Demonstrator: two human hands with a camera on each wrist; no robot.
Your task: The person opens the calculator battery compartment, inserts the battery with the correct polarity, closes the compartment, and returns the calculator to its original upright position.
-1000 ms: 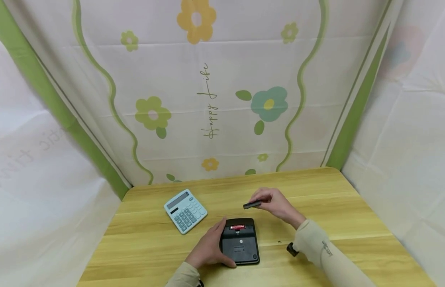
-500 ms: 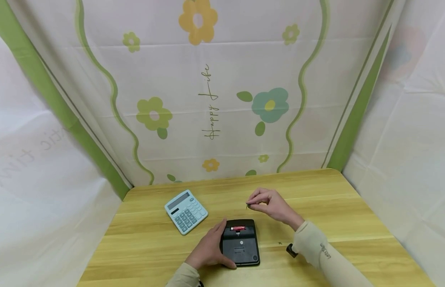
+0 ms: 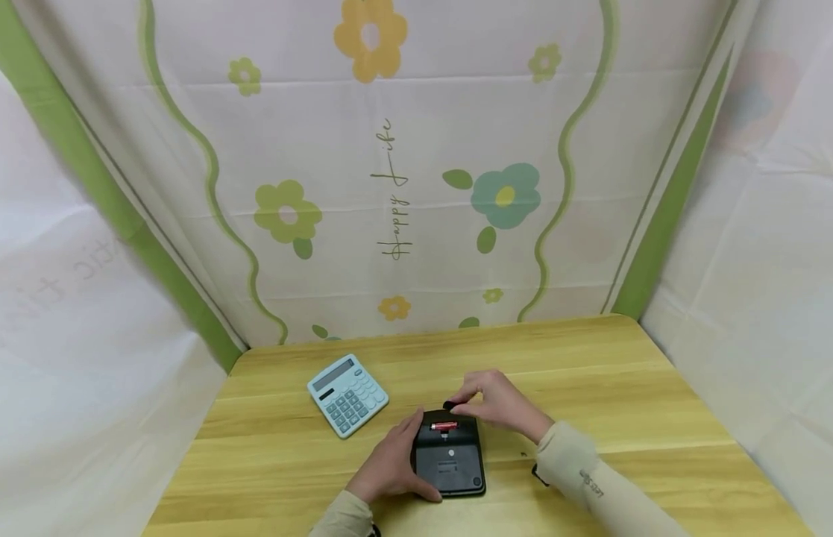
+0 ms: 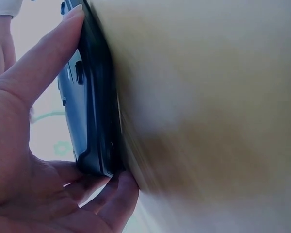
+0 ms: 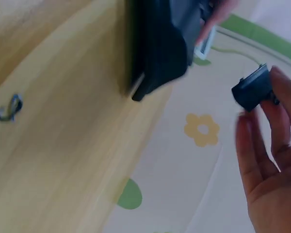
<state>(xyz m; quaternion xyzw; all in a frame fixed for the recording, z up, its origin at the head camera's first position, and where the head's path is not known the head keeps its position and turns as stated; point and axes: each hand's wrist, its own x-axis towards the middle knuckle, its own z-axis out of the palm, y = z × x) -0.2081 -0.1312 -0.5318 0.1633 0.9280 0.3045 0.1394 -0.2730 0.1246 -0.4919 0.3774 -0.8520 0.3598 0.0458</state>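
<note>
A black calculator [image 3: 448, 470] lies face down on the table, its open battery compartment showing a red battery [image 3: 444, 426]. My left hand [image 3: 392, 461] grips it from the left, thumb along the near edge and fingers at the far left. In the left wrist view, thumb and fingers span the calculator's dark side [image 4: 99, 92]. My right hand [image 3: 500, 403] pinches a small black battery cover [image 5: 253, 89] between thumb and fingers, right at the calculator's far edge. In the right wrist view, the cover is held apart from the blurred calculator body [image 5: 165, 48].
A light blue calculator [image 3: 347, 395] lies face up at the back left. On the wood-grain table [image 3: 591, 365], a tiny dark object [image 5: 10, 108] lies to the right of the black calculator. A flowered cloth [image 3: 416, 149] hangs behind the table, with pale cloth on both sides.
My right hand has turned the battery cover and brought it down and left to the black calculator's far edge. The left hand keeps its grip in place.
</note>
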